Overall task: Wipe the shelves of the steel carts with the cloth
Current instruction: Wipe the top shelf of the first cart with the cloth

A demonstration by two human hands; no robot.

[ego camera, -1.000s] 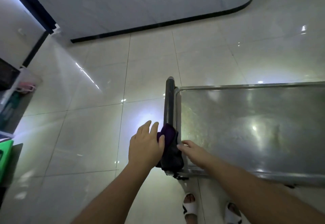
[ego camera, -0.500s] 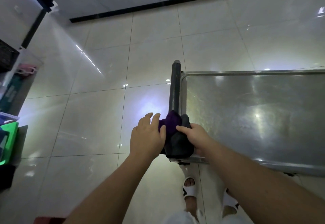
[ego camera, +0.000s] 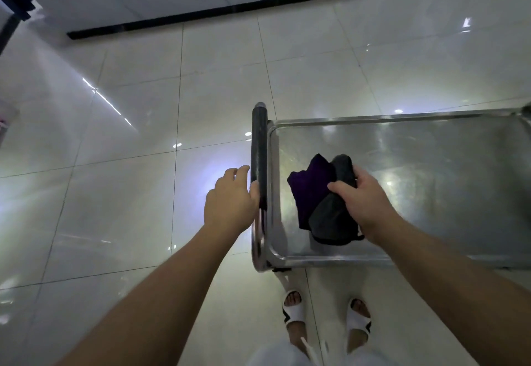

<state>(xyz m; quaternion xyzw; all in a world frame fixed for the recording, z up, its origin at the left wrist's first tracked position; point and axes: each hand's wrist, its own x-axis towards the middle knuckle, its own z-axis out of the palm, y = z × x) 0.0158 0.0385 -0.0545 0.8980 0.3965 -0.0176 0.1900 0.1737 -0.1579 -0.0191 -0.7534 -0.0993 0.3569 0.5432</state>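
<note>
The steel cart's top shelf [ego camera: 416, 159] fills the right half of the view, with a raised rim and a black-padded handle [ego camera: 259, 150] along its left end. A bunched purple and dark grey cloth [ego camera: 319, 199] rests on the shelf's near left corner. My right hand [ego camera: 362, 202] grips the grey part of the cloth from the right. My left hand [ego camera: 230, 199] lies against the handle's near end, thumb hooked on the bar and fingers loose.
Glossy white floor tiles [ego camera: 129, 164] surround the cart. A white wall with a black skirting [ego camera: 230, 9] runs across the far side. My feet in white sandals [ego camera: 293, 311] stand just below the cart's near edge.
The cloth has come off the handle and now lies on the shelf, carried right by my right hand. My left hand stayed at the handle.
</note>
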